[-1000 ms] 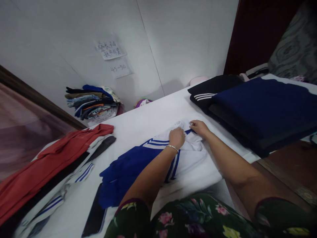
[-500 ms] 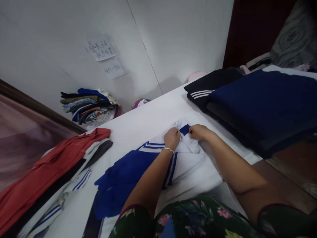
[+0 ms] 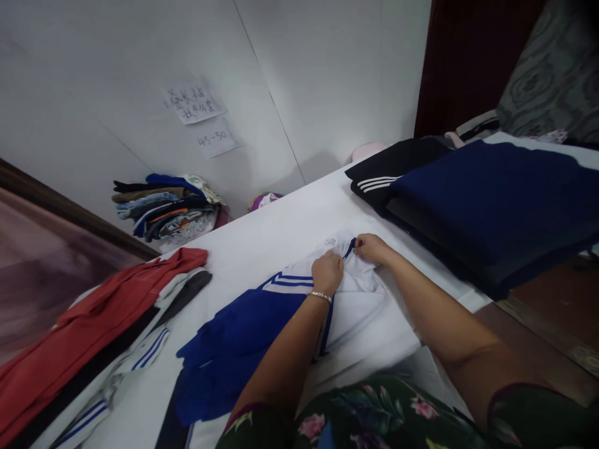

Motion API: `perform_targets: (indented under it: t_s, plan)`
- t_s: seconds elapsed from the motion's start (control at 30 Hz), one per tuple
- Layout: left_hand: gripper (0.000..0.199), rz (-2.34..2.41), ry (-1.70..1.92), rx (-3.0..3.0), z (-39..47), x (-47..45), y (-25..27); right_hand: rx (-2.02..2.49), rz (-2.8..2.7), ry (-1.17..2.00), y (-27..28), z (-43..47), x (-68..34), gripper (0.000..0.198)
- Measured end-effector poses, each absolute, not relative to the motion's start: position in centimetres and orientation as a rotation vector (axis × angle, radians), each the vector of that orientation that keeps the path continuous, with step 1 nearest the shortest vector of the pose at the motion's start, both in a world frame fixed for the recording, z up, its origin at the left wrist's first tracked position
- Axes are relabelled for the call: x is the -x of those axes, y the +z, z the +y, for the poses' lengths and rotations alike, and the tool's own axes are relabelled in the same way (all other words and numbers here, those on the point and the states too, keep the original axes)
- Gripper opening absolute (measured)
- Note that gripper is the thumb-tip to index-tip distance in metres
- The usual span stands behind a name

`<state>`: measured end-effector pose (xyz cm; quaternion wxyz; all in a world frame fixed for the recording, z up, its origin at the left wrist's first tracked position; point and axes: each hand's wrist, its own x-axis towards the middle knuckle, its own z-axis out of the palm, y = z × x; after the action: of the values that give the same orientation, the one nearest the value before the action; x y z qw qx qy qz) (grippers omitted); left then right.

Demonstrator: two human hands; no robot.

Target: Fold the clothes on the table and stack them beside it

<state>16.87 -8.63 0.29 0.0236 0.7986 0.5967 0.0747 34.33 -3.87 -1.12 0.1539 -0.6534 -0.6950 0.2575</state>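
A blue and white shirt point(image 3: 360, 305) with striped trim lies spread on the white table point(image 3: 299, 212) in front of me. Its white upper part points away from me, and the blue part point(image 3: 253, 324) extends toward the lower left. My left hand point(image 3: 327, 272) is closed on the collar area from the left, a bracelet on its wrist. From the other side my right hand point(image 3: 371, 248) pinches the same dark blue collar edge. A short strip of the collar shows between the two hands. The fingertips are partly hidden.
At the left lie a red garment point(image 3: 103, 318) and white sleeves with blue stripes point(image 3: 150, 349). A stack of folded clothes point(image 3: 168, 206) sits beyond the table's far edge by the wall. Large dark navy garments point(image 3: 496, 206) are piled at the right. Handwritten papers point(image 3: 196, 103) hang on the wall.
The collar strip between my hands has narrowed and folded over. My left hand has come slightly nearer to me, while my right hand stays almost in place.
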Motion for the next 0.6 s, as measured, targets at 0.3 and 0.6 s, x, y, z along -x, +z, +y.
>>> perform_targets:
  t_s: [0.3, 0.6]
  plan:
    - [0.033, 1.723, 0.101, -2.658, -9.3, -16.9, 0.2, 1.845, -1.885, 0.740, -2.2, -3.5, -34.6, 0.017]
    - [0.030, 1.648, 0.050, -2.702, -10.2, -17.1, -0.7, 1.639, -1.801, 0.491, 0.0, -4.9, -34.5, 0.042]
